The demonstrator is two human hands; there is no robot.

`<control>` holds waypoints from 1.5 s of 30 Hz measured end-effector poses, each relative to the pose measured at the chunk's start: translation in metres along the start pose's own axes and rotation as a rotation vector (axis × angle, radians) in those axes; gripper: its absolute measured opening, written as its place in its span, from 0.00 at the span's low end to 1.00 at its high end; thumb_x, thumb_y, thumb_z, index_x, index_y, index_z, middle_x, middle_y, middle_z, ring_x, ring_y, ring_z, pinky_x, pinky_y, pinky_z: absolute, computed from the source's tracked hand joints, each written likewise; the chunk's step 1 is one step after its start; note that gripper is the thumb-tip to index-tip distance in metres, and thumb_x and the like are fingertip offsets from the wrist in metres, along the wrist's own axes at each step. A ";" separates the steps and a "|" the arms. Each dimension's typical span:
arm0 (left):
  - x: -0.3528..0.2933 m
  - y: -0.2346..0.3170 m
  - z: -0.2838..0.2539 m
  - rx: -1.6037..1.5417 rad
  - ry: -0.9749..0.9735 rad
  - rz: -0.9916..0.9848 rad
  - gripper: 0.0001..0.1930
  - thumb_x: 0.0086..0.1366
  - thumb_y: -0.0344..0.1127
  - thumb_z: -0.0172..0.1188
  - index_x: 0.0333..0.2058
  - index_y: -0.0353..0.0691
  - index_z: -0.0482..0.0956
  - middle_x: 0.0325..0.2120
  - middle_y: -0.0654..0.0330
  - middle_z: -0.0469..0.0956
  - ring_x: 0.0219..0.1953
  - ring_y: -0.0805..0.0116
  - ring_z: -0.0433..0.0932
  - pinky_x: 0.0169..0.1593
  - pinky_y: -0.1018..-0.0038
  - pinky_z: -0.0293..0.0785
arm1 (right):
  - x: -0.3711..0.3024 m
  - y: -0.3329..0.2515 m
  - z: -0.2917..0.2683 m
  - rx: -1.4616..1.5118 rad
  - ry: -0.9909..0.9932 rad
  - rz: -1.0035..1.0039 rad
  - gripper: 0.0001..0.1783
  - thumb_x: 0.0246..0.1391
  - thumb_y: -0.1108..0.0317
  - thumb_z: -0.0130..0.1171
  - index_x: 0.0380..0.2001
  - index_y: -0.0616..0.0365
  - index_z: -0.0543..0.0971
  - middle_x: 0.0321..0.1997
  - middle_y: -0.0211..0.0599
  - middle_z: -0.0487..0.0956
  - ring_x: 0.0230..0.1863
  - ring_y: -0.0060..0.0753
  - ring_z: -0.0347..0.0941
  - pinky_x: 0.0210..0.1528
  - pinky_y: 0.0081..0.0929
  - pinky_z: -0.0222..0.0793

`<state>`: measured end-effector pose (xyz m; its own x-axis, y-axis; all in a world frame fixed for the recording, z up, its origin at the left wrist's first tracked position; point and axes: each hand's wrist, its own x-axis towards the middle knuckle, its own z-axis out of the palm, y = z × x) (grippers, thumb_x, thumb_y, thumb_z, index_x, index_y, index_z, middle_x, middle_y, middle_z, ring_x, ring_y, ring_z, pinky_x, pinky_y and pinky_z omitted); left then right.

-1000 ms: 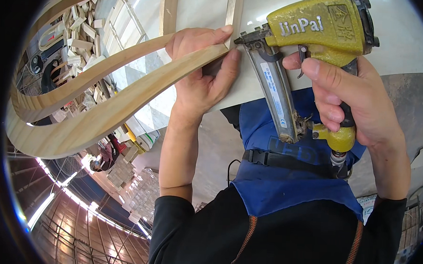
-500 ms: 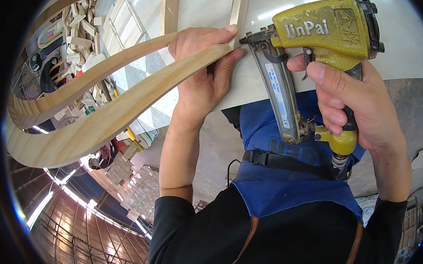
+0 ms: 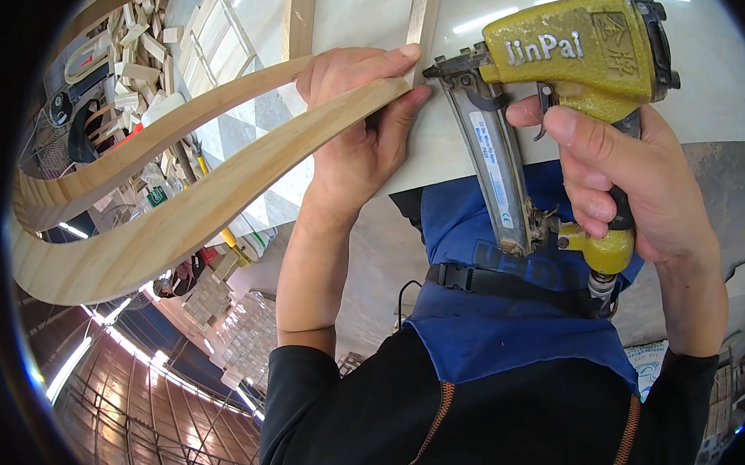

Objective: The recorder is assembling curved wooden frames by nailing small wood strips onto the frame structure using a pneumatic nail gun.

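My left hand (image 3: 352, 124) is closed round the end of a curved wooden frame piece (image 3: 165, 215), pressing it against a straight wooden slat (image 3: 422, 23) at the joint. The curved piece sweeps out to the left and bends back in a U shape. In my right hand (image 3: 633, 173) is a yellow pneumatic nail gun (image 3: 572, 50), gripped by its handle, with the index finger beside the trigger. The gun's dark nose lies just right of the joint, close to my left thumb and fingertips. Its long metal magazine (image 3: 488, 159) slants down toward my blue apron (image 3: 502, 313).
A pale worktable (image 3: 686, 88) lies under the work. A second wooden slat (image 3: 298, 21) runs beside the first. Piled wood offcuts (image 3: 139, 48) are at the far left, with a fan (image 3: 56, 148) nearby. Stacked blocks (image 3: 247, 335) stand on the floor at lower left.
The nail gun and my right hand have shifted very slightly to the right. The curved piece's far bend has dipped a little. Both grips are the same.
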<state>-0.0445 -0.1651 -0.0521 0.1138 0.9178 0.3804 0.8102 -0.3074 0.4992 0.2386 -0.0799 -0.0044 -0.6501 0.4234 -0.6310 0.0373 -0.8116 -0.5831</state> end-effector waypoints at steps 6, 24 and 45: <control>-0.006 -0.001 0.000 0.002 -0.002 -0.006 0.21 0.64 0.28 0.77 0.55 0.48 0.88 0.43 0.66 0.82 0.45 0.64 0.79 0.60 0.66 0.65 | 0.001 0.001 0.001 -0.040 0.001 0.032 0.24 0.79 0.56 0.64 0.57 0.71 0.84 0.15 0.19 0.69 0.12 0.11 0.62 0.15 0.13 0.65; -0.013 -0.008 -0.010 -0.013 -0.005 -0.034 0.20 0.65 0.28 0.77 0.55 0.48 0.87 0.42 0.66 0.83 0.46 0.64 0.79 0.60 0.65 0.65 | 0.008 0.004 0.010 0.039 -0.033 0.010 0.24 0.79 0.56 0.64 0.54 0.73 0.84 0.14 0.19 0.69 0.10 0.11 0.62 0.13 0.13 0.65; 0.000 0.037 -0.081 -0.247 -0.102 -0.237 0.22 0.71 0.23 0.65 0.63 0.42 0.83 0.51 0.57 0.84 0.53 0.60 0.80 0.66 0.62 0.71 | -0.090 -0.104 0.024 -0.904 0.156 -0.302 0.17 0.68 0.68 0.70 0.55 0.68 0.84 0.31 0.30 0.85 0.19 0.22 0.71 0.25 0.18 0.70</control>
<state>-0.0609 -0.1965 0.0298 0.0059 0.9874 0.1579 0.6586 -0.1226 0.7425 0.2753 -0.0429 0.1257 -0.6221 0.6651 -0.4132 0.4979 -0.0713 -0.8643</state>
